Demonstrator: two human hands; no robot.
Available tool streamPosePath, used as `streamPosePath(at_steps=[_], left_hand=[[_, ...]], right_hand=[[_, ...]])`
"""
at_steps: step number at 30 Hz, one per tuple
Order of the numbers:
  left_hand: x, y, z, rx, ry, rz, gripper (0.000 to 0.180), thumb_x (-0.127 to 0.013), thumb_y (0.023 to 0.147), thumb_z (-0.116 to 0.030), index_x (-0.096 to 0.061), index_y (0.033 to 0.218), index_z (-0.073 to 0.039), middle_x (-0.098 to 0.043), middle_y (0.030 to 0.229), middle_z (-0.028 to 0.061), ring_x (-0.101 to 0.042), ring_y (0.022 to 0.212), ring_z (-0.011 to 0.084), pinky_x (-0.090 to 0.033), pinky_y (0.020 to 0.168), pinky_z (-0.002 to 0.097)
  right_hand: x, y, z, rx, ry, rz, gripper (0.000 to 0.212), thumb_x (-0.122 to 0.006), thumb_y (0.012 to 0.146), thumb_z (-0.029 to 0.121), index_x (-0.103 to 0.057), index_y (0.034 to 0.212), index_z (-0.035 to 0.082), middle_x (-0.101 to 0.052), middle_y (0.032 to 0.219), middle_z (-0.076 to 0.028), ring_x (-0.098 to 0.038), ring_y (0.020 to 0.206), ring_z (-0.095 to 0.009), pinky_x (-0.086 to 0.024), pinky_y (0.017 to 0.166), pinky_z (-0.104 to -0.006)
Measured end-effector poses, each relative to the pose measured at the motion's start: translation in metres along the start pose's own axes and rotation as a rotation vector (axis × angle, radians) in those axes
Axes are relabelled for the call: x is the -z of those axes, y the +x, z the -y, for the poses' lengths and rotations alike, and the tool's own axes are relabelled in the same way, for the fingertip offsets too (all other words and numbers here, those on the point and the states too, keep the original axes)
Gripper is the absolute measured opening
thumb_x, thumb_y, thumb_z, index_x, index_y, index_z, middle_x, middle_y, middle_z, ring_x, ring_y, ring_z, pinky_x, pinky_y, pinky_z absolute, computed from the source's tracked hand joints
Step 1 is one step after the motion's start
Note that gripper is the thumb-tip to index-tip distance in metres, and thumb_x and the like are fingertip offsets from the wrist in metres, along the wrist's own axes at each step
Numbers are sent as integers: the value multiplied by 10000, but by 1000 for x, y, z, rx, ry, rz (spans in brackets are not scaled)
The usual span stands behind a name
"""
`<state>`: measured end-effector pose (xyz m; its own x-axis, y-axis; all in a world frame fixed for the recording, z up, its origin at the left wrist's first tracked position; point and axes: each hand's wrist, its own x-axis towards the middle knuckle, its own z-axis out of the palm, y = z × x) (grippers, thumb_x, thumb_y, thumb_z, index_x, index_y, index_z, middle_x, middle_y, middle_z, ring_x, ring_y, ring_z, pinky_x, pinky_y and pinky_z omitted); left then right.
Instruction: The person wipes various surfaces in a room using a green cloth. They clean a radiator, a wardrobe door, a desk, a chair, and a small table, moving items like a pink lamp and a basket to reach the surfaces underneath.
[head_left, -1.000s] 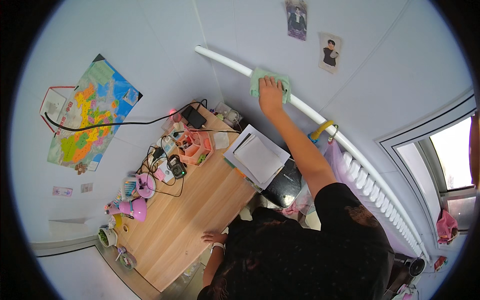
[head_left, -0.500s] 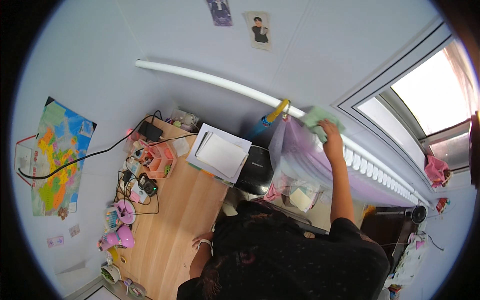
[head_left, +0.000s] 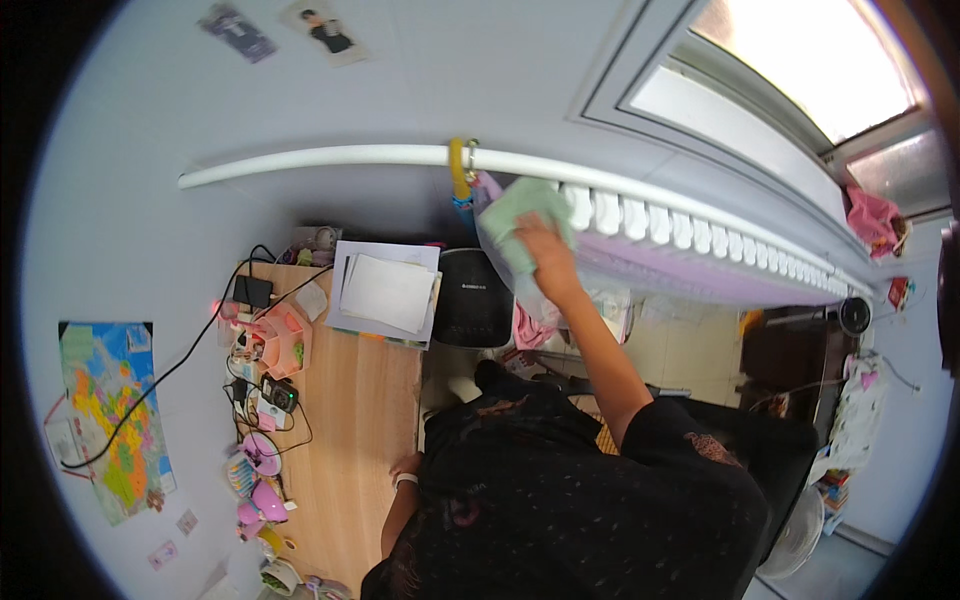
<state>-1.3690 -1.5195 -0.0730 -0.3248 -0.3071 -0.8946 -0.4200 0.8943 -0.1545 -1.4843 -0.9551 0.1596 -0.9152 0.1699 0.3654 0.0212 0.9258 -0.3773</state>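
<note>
My right arm reaches forward to a white radiator (head_left: 690, 228) with purple sheer fabric (head_left: 660, 268) hanging over its front. My right hand (head_left: 545, 250) grips a pale green cloth (head_left: 530, 200), pressing it against the radiator's left end. The fingers lie over the bunched cloth and partly sink into it. My left hand (head_left: 407, 466), with a white band (head_left: 405, 480) at the wrist, rests on the edge of the wooden desk (head_left: 350, 440). Its fingers lie flat on the wood and hold nothing.
A white pipe (head_left: 330, 157) runs along the wall, with a yellow-handled umbrella (head_left: 458, 170) hooked on it. Papers (head_left: 385, 290), a pink organiser (head_left: 285, 340) and cables sit on the desk. A black bin (head_left: 475, 300) stands beside it; a window (head_left: 800, 60) is at upper right.
My right hand has moved the green cloth leftward and nearer along the radiator top. The view has turned, so the radiator and desk appear shifted. My left hand stays at the desk edge.
</note>
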Motion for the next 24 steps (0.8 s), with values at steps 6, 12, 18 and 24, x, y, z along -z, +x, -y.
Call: streamPosePath(at_steps=[6, 12, 18, 24], left_hand=[[19, 36, 27, -463, 45, 264, 488, -473, 852, -387, -626, 1173, -53, -625, 1188, 175, -588, 1092, 344, -477, 869, 475], [-20, 74, 29, -52, -477, 279, 452, -520, 815, -303, -632, 1152, -23, -632, 1117, 194, -593, 1020, 340, -475, 851, 450], [-1, 23, -5, -60, -331, 191, 506, -527, 778, -328, -651, 1143, 0, -610, 1208, 221, -550, 1149, 295, -428, 931, 412], [-19, -17, 3, 122, -167, -145, 846, -610, 734, -421, -344, 1414, 7, -344, 1420, 328, -354, 1305, 476, -314, 1056, 555]], right_hand=[[51, -52, -46, -127, -117, -59, 614, -499, 691, -147, -559, 1257, 83, -530, 1378, -97, -426, 1347, -299, -291, 1131, -487], [109, -97, -127, -806, -12, -548, 587, -536, 764, -106, -533, 1325, 67, -531, 1358, -174, -413, 1336, -364, -309, 1114, -444], [8, -18, -32, -364, -97, -321, 700, -555, 641, -118, -481, 1324, 16, -509, 1355, -192, -393, 1329, -408, -241, 1135, -517], [-39, -4, 83, -302, 146, -210, 690, -544, 655, -102, -468, 1332, 11, -500, 1358, -201, -394, 1313, -437, -268, 1110, -529]])
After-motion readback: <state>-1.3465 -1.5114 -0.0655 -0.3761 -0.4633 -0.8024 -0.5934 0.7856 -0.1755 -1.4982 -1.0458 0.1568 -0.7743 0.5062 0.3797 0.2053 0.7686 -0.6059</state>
